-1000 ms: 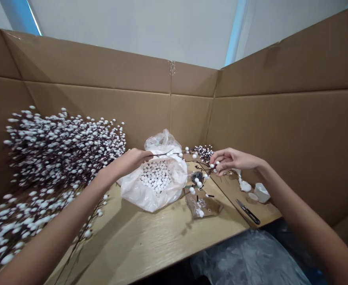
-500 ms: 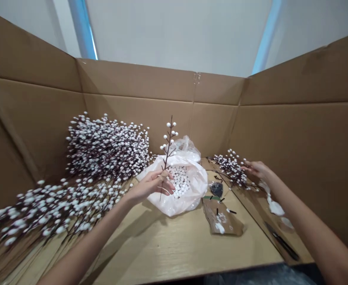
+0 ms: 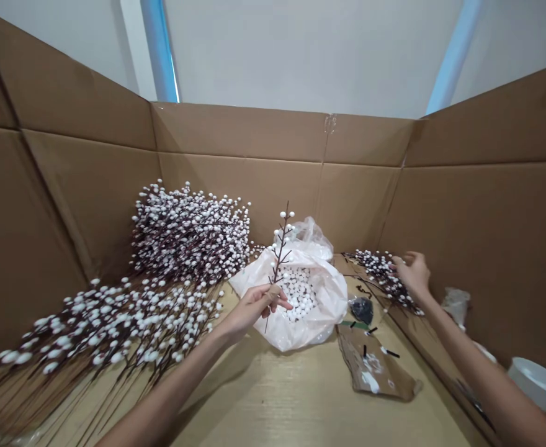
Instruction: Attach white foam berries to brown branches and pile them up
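- Three cardboard walls fence your table left, far and right, presumably to stop loose pieces escaping.
- Berry branches lie massed at the left, probably gathered there so their twigs don't snag your arms.
- Mid-table sits a white plastic bag, mouth open, likely for easy reaching in.
- Far right, your right hand is at a small berry bunch; whether it grasps any, I cannot tell.
- Your left hand pinches a sprig low on its stem, nearly upright before the bag, apparently sparing the berries above.
- White beads lie inside the bag, seemingly so none roll off.
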Tool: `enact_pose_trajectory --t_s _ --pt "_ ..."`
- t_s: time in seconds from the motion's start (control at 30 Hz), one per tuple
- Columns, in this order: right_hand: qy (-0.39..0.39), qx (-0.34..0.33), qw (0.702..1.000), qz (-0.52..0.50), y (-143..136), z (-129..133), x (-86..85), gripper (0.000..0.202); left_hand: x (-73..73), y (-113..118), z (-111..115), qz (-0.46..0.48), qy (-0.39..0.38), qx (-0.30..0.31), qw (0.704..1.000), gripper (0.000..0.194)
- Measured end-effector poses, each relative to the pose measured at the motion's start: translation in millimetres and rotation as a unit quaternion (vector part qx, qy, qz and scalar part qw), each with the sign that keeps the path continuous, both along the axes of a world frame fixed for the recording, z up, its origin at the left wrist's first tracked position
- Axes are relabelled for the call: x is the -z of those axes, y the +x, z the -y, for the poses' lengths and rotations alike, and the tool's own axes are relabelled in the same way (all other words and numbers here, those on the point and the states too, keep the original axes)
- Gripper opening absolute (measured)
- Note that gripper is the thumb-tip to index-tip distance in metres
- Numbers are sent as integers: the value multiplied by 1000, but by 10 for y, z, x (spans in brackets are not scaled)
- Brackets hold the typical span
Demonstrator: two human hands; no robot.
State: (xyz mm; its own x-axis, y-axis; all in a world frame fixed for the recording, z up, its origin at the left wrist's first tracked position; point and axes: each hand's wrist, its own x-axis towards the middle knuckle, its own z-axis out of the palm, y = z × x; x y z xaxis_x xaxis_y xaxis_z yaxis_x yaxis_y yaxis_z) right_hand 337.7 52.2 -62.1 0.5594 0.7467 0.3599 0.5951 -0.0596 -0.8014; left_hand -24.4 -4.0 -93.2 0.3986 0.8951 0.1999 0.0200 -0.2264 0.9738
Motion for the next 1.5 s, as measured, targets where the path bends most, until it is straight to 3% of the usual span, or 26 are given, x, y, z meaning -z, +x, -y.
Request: enact_pose_trajectory --t_s 0.1,0.17,0.2,0.27,0.3,0.43,0.57,0.7,0.83,1.0,1.5 --pt "21 -136 990 -16 -567 326 81 27 9 62 6 7 9 -8 1000 40" --pt "16 -313 949 -34 -1002 613 156 34 11 93 8 23 13 -14 1000 37" --pt "-25 -377 925 -33 -1214 748 197 34 14 104 5 36 12 -18 999 36" --pt "-88 -463 882 -14 -1591 951 285 32 26 117 -3 60 3 -25 998 35" --pt "-87 -477 874 -13 -1747 1006 333 31 34 120 -9 71 -2 -28 997 35" --pt "-109 -523 837 -118 -2147 958 533 30 51 107 -17 94 -20 -31 995 39" --pt "-118 -547 798 -225 -2294 800 686 43 23 67 12 90 -30 -41 995 44" --pt "-107 -539 799 -243 -2309 762 763 50 25 15 57 29 8 -61 998 43" --pt "-113 -539 798 -245 -2283 754 847 53 141 -25 83 -13 25 -66 997 41" --pt "-119 -546 780 -281 -2296 736 956 51 255 -31 93 7 2 -83 997 40" --pt "-139 -550 767 -300 -2339 769 1072 49 234 -51 215 54 -70 -98 991 35"
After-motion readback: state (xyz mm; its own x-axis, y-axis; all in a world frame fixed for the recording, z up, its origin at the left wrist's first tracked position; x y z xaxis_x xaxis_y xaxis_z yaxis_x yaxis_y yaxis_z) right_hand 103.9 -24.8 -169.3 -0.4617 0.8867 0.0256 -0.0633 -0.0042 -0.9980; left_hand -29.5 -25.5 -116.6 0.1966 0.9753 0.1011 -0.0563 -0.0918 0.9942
